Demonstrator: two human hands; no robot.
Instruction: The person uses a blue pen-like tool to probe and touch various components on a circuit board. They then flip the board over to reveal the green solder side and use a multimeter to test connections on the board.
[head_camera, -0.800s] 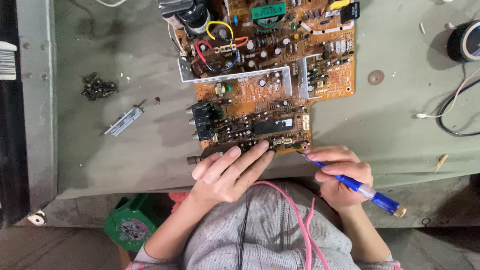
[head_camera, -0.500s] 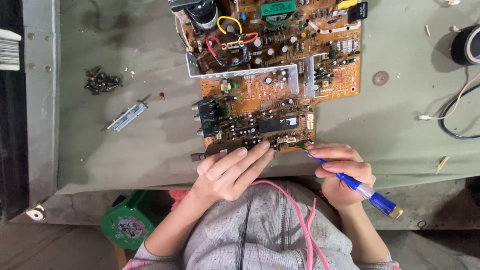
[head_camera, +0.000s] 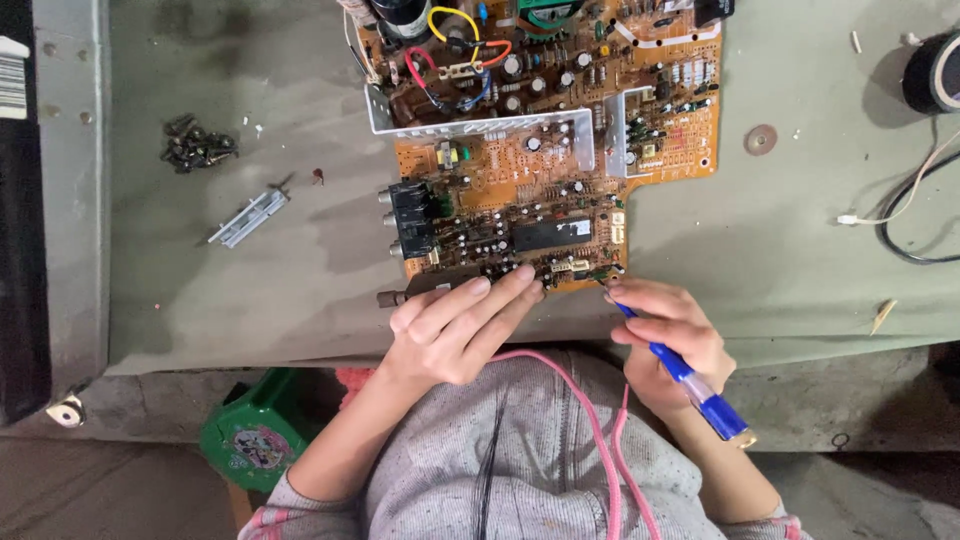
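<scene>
The left hand (head_camera: 450, 330) lies flat on the near edge of the circuit board (head_camera: 560, 170), fingers (head_camera: 495, 295) extended and held loosely together, gripping nothing; the fingertips press on the black components along that edge. The right hand (head_camera: 670, 340) is closed around a blue pen-shaped tool (head_camera: 690, 380), fingers curled tight on its barrel. The tool tip touches the near right corner of the circuit board; its back end points toward the person's body.

The circuit board rests on the grey-green counter (head_camera: 300, 260), reaching from the far edge down to the near edge, roughly at the middle. It carries red, yellow and blue wires (head_camera: 450, 55) at the far end and a white metal frame (head_camera: 480, 125) across its middle.

On the left part of the counter lie a pile of dark screws (head_camera: 197, 148) and a small metal bracket (head_camera: 248, 218), well apart from both hands. A brown disc (head_camera: 760, 139) lies right of the circuit board. A roll of black tape (head_camera: 935, 75) sits at the far right corner, with a cable (head_camera: 905, 215) beside it. A green stool (head_camera: 250, 430) stands below the near edge.

Compared with the earlier frames, both hands hold the same positions; the circuit board appears slightly higher and further right in view.
</scene>
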